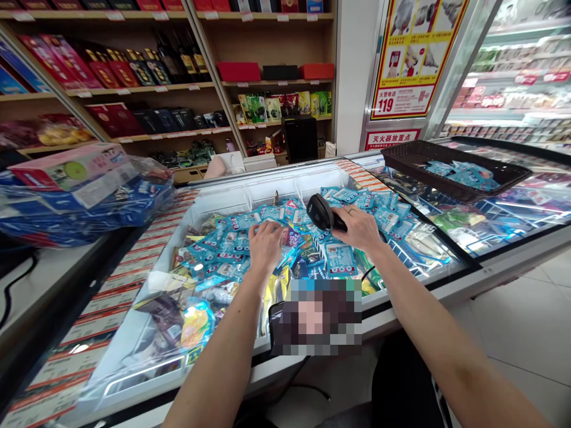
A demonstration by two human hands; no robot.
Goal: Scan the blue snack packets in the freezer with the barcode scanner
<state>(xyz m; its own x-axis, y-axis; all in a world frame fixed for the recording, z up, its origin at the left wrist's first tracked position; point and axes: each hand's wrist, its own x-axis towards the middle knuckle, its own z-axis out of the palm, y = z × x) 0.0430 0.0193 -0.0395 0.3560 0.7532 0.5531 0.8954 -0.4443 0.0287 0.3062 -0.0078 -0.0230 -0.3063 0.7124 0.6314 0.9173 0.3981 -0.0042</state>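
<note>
My right hand is shut on a black handheld barcode scanner, which it holds above the far side of a chest freezer. The scanner's head tilts toward the left and down. My left hand rests on a heap of blue foil packets in the freezer, fingers slightly curled, with no item visibly held. Yellow, dark and clear packets lie nearer to me. A pixelated patch hides part of the freezer's near rim and contents.
A black plastic basket with blue packets sits on the sliding glass lid at the right. A plastic-wrapped bundle with a box on top lies at the left. Wooden shelves of boxed goods stand behind, beside a refrigerated display.
</note>
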